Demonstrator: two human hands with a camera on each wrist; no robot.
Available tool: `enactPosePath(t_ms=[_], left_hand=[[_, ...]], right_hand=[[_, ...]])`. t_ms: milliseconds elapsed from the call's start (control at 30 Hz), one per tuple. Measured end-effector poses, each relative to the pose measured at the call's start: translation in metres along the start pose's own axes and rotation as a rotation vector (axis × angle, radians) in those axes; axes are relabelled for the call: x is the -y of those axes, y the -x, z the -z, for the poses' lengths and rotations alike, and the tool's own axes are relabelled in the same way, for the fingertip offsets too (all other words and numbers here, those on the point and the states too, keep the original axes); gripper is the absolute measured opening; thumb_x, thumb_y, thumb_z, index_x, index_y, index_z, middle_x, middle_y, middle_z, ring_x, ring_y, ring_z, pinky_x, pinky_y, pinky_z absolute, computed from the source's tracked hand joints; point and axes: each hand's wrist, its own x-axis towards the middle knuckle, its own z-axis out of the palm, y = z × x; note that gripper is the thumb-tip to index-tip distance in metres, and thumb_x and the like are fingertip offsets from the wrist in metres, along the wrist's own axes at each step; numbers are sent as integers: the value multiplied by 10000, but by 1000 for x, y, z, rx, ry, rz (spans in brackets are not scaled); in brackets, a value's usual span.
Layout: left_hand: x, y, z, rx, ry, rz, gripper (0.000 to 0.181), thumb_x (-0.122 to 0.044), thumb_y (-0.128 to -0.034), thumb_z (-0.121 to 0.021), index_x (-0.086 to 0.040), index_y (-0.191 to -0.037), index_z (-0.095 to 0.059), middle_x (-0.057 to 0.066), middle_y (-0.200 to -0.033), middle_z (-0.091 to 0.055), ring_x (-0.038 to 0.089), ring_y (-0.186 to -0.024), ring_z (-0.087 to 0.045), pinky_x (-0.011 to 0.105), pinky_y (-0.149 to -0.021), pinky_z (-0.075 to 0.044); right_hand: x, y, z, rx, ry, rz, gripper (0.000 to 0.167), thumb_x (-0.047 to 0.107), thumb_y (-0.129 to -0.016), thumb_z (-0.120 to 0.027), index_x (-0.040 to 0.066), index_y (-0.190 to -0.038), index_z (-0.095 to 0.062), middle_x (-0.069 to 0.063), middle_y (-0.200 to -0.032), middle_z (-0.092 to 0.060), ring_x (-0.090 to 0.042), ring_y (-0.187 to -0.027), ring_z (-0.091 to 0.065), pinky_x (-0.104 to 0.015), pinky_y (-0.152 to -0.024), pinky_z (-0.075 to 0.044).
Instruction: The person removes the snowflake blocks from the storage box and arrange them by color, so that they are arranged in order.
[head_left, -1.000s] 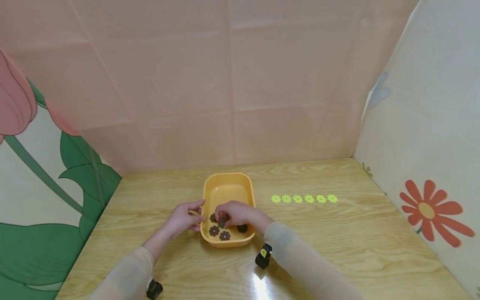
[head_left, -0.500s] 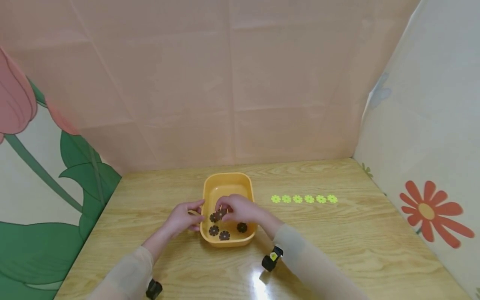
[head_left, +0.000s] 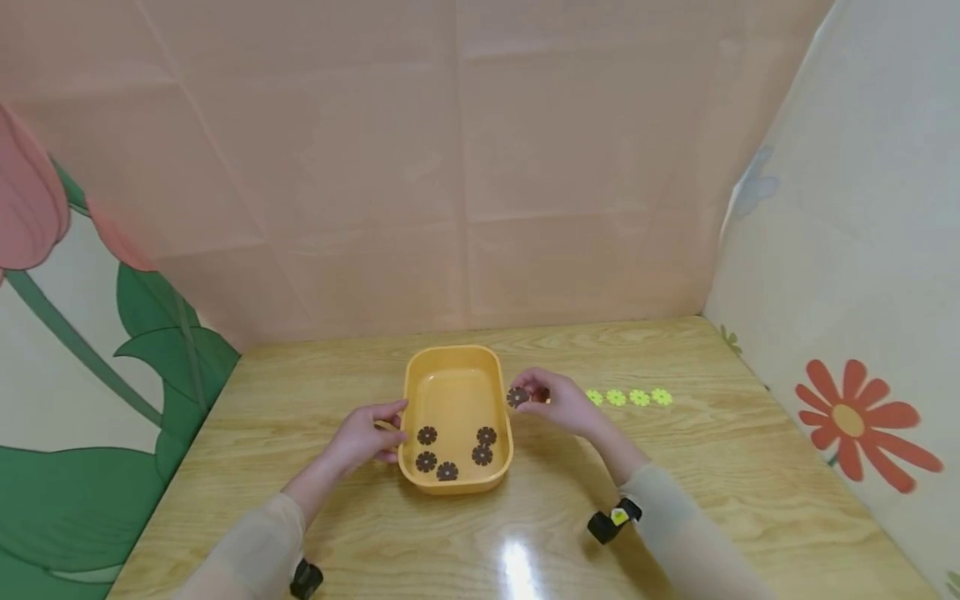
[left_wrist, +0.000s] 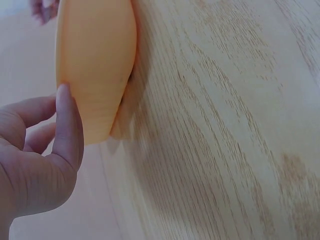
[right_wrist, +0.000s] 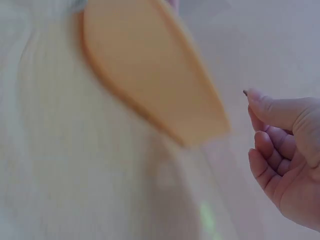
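Observation:
A yellow-orange tray stands on the table with several dark brown flower-shaped pieces at its near end. My left hand touches the tray's left side; in the left wrist view the thumb lies against its outer wall. Just right of the tray, my right hand pinches a brown flower-shaped piece between thumb and fingertips. A small dark reddish patch also shows among those fingers, too small to identify. Bright yellow-green flower-shaped pieces form a row to the right, its left end hidden behind my right hand.
The wooden table meets a pink backdrop at the back. Printed flower panels border the left and right sides. Black wrist cameras are strapped to both forearms, low over the tabletop.
My right hand has lifted a brown flower-shaped piece from the tray and moved right, past the tray's right rim. Another brown piece is now uncovered inside. The left hand has stayed put.

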Motion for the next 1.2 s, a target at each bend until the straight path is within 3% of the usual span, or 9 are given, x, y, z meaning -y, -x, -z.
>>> enactPosePath(t_ms=[100,233,400,833,1200], left_hand=[[1,0,0,-7,3,9,623,98,-847,-689,-2,-1427,-486,205,-1112,-536,232,-745,-604,357,-637,-648],[1,1,1,-8,3,13,625,99,-842,-693,-4,-1424,-491,194,-1101,-541,236,-740,-605,354,-632,-647],[0,1,1,-7,-1,11,624,94,-845,-694,-11,-1426,-491,195,-1104,-541,233,-747,-604,370,-643,-648],[5,-3,1,-17,-6,-2,605,89,-842,-702,-8,-1409,-515,179,-1078,-560,230,-733,-613,366,-632,-648],[6,-4,1,-15,-4,1,608,90,-840,-702,-12,-1410,-515,179,-1079,-558,230,-740,-612,368,-634,-648]], right_hand=[[-23,13,7,-20,0,-55,274,106,-841,-785,65,-1082,-662,9,-909,-645,-155,-810,-569,-256,-685,-534],[-50,28,13,12,34,-135,264,96,-837,-787,55,-1069,-667,11,-908,-646,-144,-823,-570,-259,-705,-533],[-65,39,14,65,106,-172,283,150,-827,-809,65,-1063,-679,21,-887,-616,-145,-824,-549,-291,-710,-517],[-68,42,11,103,114,-101,244,117,-833,-801,46,-1038,-688,10,-881,-620,-135,-805,-540,-253,-675,-507],[-68,45,14,107,227,7,237,124,-807,-825,70,-1008,-710,11,-925,-640,-149,-829,-554,-277,-703,-511]])
